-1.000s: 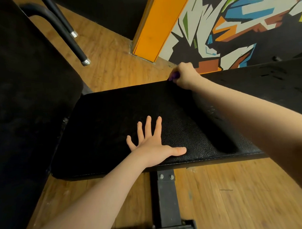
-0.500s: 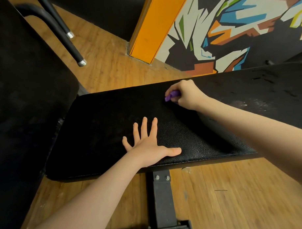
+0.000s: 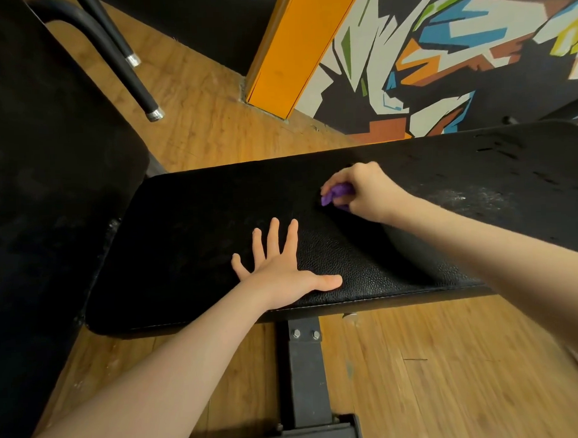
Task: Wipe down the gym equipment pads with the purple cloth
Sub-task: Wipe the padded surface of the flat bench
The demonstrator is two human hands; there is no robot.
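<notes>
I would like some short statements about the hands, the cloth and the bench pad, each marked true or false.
1. The right hand grips the purple cloth. True.
2. The left hand holds a spray bottle. False: it lies flat, fingers spread, on the bench pad.
3. The cloth lies on the wooden floor. False: it is on the pad.
4. Whitish marks show on the pad right of the right hand. True.

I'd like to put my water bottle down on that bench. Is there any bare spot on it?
The bench pad is bare at its rounded end, left of the flat left hand. The middle is crowded: the right hand holds the purple cloth there. Past the right arm, the far stretch is bare but dusty.
</notes>
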